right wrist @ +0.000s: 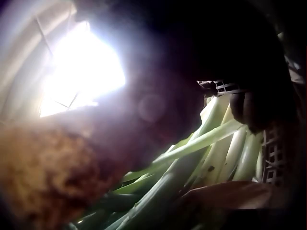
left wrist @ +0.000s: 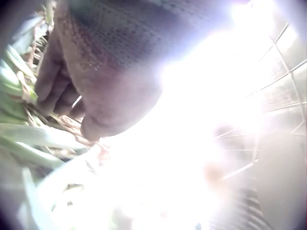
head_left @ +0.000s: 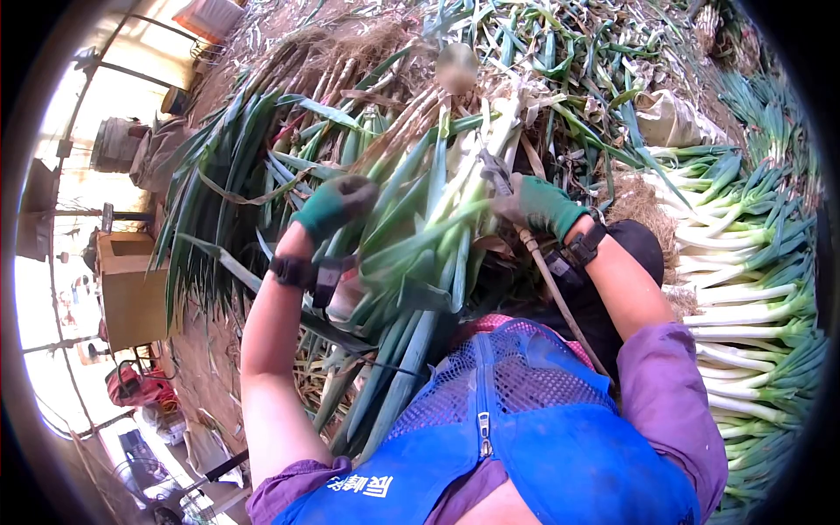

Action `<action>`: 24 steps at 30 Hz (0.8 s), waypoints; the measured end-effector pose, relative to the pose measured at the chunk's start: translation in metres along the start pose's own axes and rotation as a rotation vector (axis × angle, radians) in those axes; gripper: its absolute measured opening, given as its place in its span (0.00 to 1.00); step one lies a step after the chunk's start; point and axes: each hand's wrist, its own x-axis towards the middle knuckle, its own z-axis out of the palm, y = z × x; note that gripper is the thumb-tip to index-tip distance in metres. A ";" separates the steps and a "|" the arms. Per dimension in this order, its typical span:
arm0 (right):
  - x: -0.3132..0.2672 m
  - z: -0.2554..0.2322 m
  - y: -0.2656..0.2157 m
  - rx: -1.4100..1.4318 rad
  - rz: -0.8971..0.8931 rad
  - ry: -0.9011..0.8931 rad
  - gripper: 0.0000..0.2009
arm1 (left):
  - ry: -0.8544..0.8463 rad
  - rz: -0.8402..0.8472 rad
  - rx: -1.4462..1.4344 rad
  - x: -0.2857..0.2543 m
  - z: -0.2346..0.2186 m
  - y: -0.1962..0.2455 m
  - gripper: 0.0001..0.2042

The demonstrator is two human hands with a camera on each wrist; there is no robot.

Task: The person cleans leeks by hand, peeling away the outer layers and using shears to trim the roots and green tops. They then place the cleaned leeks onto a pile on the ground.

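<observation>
A bundle of long green onions (head_left: 446,192) lies before the person, white stalks away and green leaves toward the lap; some leaves are blurred. The gloved left hand (head_left: 339,206) is just left of these leaves. In the left wrist view its bare fingers (left wrist: 55,86) hang loosely bent, with nothing seen between them. At the right of the stalks, the gloved right hand (head_left: 538,208) grips a grey air gun (head_left: 495,171), its nozzle toward the white stalks. From below that hand a thin hose (head_left: 556,289) runs to the lap. In the right wrist view the hand is mostly dark.
A heap of untrimmed green onions (head_left: 232,184) with dark leaves lies at the left. Cleaned green onions (head_left: 744,306) are stacked in a row along the right. Loose leaf scraps (head_left: 569,52) cover the ground ahead. A yellowish box (head_left: 131,289) stands far left.
</observation>
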 end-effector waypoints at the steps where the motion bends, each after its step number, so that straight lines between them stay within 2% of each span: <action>1: 0.000 0.011 0.005 0.022 0.068 0.032 0.27 | 0.127 0.009 0.264 0.021 -0.010 -0.011 0.23; 2: -0.004 0.011 0.007 0.041 0.078 -0.008 0.34 | 0.121 -0.195 0.499 0.032 -0.015 -0.005 0.26; 4: -0.016 0.007 -0.002 0.068 0.132 -0.029 0.33 | 0.184 -0.269 0.778 0.068 -0.007 -0.050 0.31; 5: -0.024 0.001 -0.008 0.114 0.110 -0.036 0.33 | 0.208 -0.311 0.843 0.073 0.005 -0.057 0.32; 6: -0.023 0.005 -0.004 0.186 0.175 -0.049 0.34 | 0.235 -0.352 0.910 0.073 0.022 -0.057 0.33; 7: -0.022 0.008 -0.004 0.162 0.186 -0.041 0.34 | 0.280 -0.377 1.001 0.067 0.032 -0.042 0.35; 8: -0.021 0.012 -0.004 0.139 0.196 -0.033 0.34 | 0.280 -0.409 0.956 0.081 0.026 -0.056 0.35; 10: -0.021 0.017 -0.005 0.172 0.194 -0.011 0.35 | 0.257 -0.463 0.970 0.082 0.022 -0.042 0.32; 11: -0.021 0.018 -0.006 0.182 0.194 -0.010 0.35 | 0.170 -0.455 1.014 0.085 0.017 -0.041 0.27; 12: -0.021 0.019 -0.007 0.193 0.194 -0.009 0.35 | 0.219 -0.437 0.992 0.082 0.018 -0.042 0.25; 14: -0.020 0.019 -0.005 0.201 0.189 0.002 0.34 | 0.229 -0.428 0.928 0.075 0.014 -0.043 0.25; 15: -0.023 0.017 -0.003 0.199 0.181 0.008 0.34 | 0.299 -0.327 0.819 0.063 0.015 -0.040 0.25; 18: -0.024 0.019 0.007 0.269 0.172 -0.013 0.34 | 0.187 -0.327 0.543 0.053 -0.013 -0.043 0.29; 19: -0.022 0.024 0.011 0.300 0.151 0.001 0.29 | 0.217 -0.279 0.565 0.041 -0.016 -0.027 0.27; 20: -0.019 0.028 0.016 0.322 -0.020 0.025 0.25 | 0.191 -0.231 0.523 0.021 -0.016 0.013 0.25; 21: -0.019 0.033 0.022 0.343 -0.187 0.048 0.21 | 0.182 -0.235 0.553 0.020 -0.024 0.019 0.25; 22: -0.025 0.031 0.015 0.570 -0.077 -0.057 0.16 | 0.169 -0.240 0.582 0.022 -0.032 0.023 0.25; 23: -0.030 0.030 0.007 0.789 0.055 -0.137 0.12 | 0.188 -0.241 0.483 0.026 -0.035 0.027 0.26; 24: -0.036 0.034 0.002 0.862 0.045 -0.161 0.13 | 0.207 -0.239 0.386 0.027 -0.036 0.032 0.26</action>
